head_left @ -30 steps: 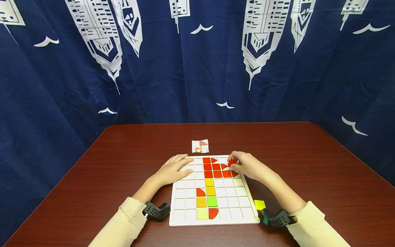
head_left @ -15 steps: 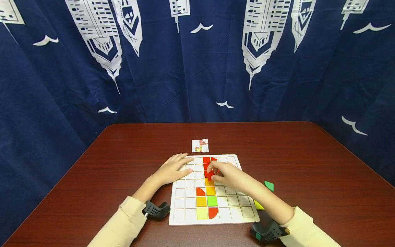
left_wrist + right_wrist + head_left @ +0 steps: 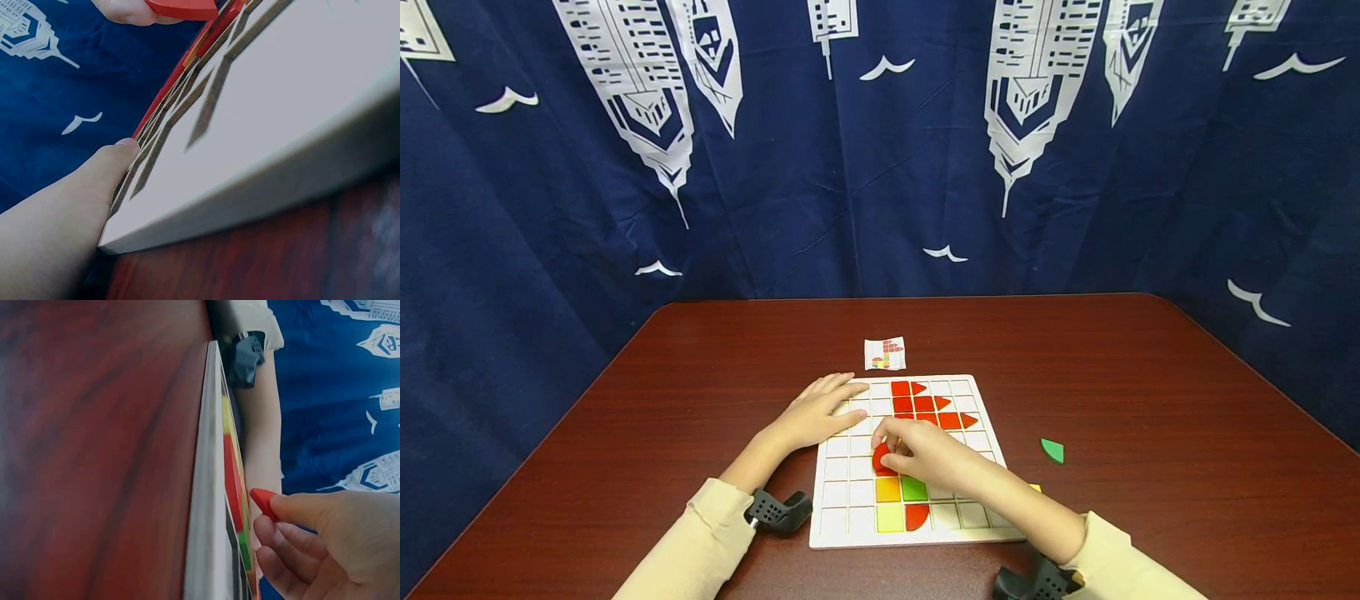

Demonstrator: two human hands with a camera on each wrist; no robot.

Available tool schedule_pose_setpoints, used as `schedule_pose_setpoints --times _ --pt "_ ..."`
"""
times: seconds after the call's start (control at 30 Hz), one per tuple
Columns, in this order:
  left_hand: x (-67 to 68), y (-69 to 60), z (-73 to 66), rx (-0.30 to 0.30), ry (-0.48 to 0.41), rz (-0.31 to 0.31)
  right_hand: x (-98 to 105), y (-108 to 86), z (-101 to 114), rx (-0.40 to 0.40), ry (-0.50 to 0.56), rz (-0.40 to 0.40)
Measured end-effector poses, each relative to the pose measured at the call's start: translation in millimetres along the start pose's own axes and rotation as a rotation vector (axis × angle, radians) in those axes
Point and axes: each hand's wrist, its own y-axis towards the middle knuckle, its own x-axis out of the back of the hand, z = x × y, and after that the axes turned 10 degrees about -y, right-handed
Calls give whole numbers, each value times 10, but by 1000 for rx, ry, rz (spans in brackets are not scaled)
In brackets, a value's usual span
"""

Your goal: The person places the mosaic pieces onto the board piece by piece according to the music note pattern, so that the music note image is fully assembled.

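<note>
My right hand [image 3: 921, 450] pinches a red tile [image 3: 265, 503] between thumb and fingers, just above the lower left part of the white grid board [image 3: 837, 493]. In the left wrist view the tile [image 3: 182, 7] looks raised off the board; its full outline is partly covered by the fingers. Fingers spread, my left hand [image 3: 816, 415] rests on the board's upper left edge. Red square tiles [image 3: 901, 388] and red triangle tiles [image 3: 968, 420] fill rows at the top. Below lie an orange tile [image 3: 887, 489], a green tile [image 3: 914, 489], a pale yellow tile [image 3: 891, 517] and a red quarter-round tile [image 3: 917, 517].
A small picture card [image 3: 884, 354] with a coloured pattern lies behind the board. Right of the board is a loose green tile [image 3: 1053, 451] with one curved side. A yellow tile [image 3: 1036, 487] is mostly hidden by my right forearm. Behind the table [image 3: 760, 333] hangs a blue curtain [image 3: 805, 208].
My right hand has carried the red tile from the board's upper right, leftward and toward me, to the lower left part. The left hand stays in place.
</note>
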Motion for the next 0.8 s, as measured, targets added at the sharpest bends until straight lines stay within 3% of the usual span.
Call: schedule_pose_setpoints --times 0.3,0.57,0.8 --pt "3 -3 -2 1 2 -1 -122 10 15 -50 64 -28" --pt "-5 10 1 -6 2 -8 -176 32 -50 -141 178 -171" --pt "-4 5 9 -3 9 -4 -226 19 -7 -107 177 -102"
